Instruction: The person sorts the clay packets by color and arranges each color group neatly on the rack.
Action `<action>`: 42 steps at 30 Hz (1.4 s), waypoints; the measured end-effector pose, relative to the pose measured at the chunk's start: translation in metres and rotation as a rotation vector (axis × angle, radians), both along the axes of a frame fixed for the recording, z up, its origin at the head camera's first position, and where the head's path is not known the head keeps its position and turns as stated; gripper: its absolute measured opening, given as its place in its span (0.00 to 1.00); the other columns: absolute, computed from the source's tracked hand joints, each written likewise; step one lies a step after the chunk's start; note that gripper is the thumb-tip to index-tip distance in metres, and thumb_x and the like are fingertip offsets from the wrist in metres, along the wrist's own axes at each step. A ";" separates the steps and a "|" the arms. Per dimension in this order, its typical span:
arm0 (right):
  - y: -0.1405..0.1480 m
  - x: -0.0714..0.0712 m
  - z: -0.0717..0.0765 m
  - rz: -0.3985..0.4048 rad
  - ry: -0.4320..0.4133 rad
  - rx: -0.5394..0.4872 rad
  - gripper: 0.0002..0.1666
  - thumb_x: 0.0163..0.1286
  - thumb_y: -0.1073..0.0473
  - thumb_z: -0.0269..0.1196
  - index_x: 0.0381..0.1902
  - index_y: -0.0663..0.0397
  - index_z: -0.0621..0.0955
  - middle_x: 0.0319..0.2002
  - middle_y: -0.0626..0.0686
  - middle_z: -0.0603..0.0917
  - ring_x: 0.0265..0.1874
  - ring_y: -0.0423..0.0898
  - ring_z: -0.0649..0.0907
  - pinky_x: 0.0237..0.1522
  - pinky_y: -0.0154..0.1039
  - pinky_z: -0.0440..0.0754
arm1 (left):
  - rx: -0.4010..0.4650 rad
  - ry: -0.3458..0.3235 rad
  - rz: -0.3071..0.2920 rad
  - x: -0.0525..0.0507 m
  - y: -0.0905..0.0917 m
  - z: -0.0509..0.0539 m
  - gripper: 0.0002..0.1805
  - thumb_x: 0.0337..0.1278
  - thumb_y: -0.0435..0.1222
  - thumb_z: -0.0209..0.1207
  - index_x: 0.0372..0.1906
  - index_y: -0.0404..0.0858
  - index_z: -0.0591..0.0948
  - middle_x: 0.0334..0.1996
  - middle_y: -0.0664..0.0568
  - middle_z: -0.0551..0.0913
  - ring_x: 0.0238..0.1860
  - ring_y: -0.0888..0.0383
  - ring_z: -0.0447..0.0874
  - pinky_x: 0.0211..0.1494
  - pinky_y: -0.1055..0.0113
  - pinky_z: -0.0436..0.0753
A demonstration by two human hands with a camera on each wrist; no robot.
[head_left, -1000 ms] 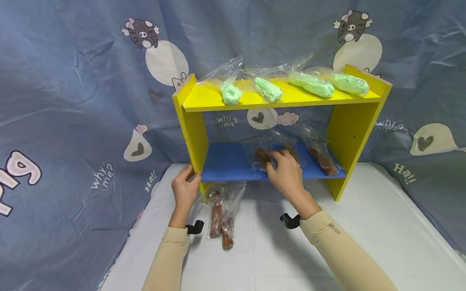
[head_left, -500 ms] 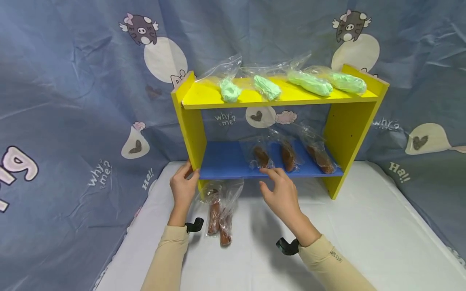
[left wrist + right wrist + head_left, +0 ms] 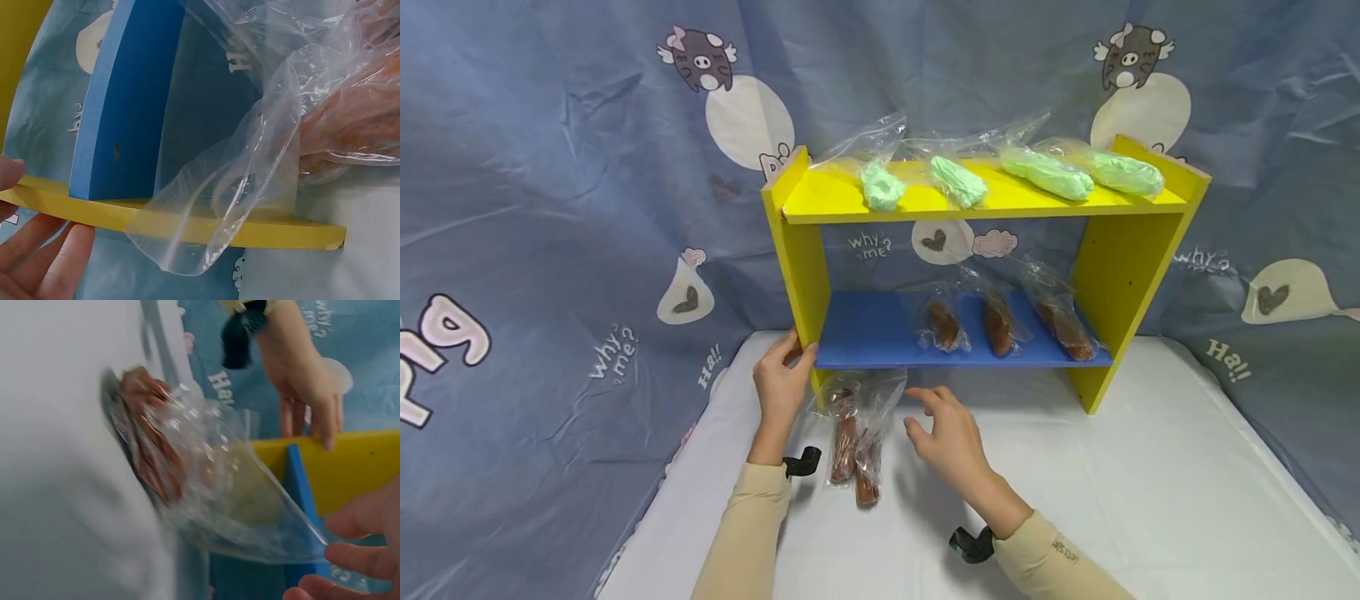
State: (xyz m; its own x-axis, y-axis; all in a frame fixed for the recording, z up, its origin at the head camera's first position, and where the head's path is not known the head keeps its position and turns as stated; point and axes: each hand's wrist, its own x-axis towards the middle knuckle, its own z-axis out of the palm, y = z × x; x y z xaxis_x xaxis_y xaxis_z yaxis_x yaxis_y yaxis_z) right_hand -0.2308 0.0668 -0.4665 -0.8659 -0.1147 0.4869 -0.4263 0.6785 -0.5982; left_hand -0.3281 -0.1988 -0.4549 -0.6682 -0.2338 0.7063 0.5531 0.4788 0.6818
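My left hand [image 3: 781, 379] grips the yellow left side panel [image 3: 795, 275] of a small shelf, thumb on one face and fingers [image 3: 67, 259] on the other. Two clear plastic bags, each holding a brown stick-like lump, lie overlapping on the white table: one left [image 3: 844, 450], one right [image 3: 868, 479]. Their loose film leans against the shelf's lower left. My right hand [image 3: 951, 437] hovers right of these bags, thumb and fingers apart. In the right wrist view its fingertips are close to the film's edge [image 3: 281, 544]; whether they touch it I cannot tell.
Three bagged brown lumps lie on the blue lower board [image 3: 865, 333]: left [image 3: 943, 325], middle [image 3: 997, 327] and right [image 3: 1066, 331]. Several bagged pale green lumps [image 3: 1045, 173] line the yellow top board [image 3: 827, 200]. A blue printed cloth [image 3: 550, 167] hangs behind.
My right hand has let go of the left bag on the blue board and moved down and left toward the two bags on the table. The left hand has stayed on the panel.
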 end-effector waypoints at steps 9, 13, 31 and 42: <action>-0.020 0.000 -0.021 0.075 -0.097 0.042 0.28 0.62 0.55 0.71 0.60 0.48 0.82 0.50 0.53 0.82 0.39 0.50 0.85 0.32 0.43 0.80 | -0.051 -0.035 0.031 -0.002 0.000 0.007 0.24 0.58 0.41 0.71 0.61 0.48 0.84 0.42 0.49 0.87 0.43 0.50 0.89 0.47 0.52 0.86; -0.031 0.003 -0.028 0.114 -0.118 0.064 0.30 0.60 0.56 0.72 0.61 0.51 0.80 0.48 0.55 0.82 0.32 0.46 0.83 0.29 0.40 0.78 | -0.073 -0.054 0.051 -0.003 -0.001 0.009 0.23 0.59 0.42 0.71 0.60 0.48 0.85 0.42 0.49 0.88 0.43 0.49 0.89 0.45 0.51 0.87; -0.060 0.000 -0.047 0.161 -0.306 0.087 0.47 0.50 0.53 0.79 0.68 0.51 0.75 0.46 0.54 0.77 0.37 0.49 0.81 0.38 0.45 0.82 | -0.137 -0.080 0.077 -0.005 -0.001 0.016 0.14 0.57 0.34 0.71 0.49 0.39 0.88 0.42 0.44 0.89 0.41 0.47 0.90 0.44 0.52 0.87; -0.055 -0.014 -0.053 0.129 -0.256 0.134 0.35 0.44 0.59 0.79 0.55 0.55 0.86 0.30 0.48 0.78 0.26 0.42 0.75 0.28 0.38 0.77 | -0.127 -0.091 0.057 -0.002 0.000 0.011 0.15 0.58 0.34 0.70 0.51 0.39 0.88 0.42 0.44 0.89 0.41 0.48 0.90 0.43 0.53 0.87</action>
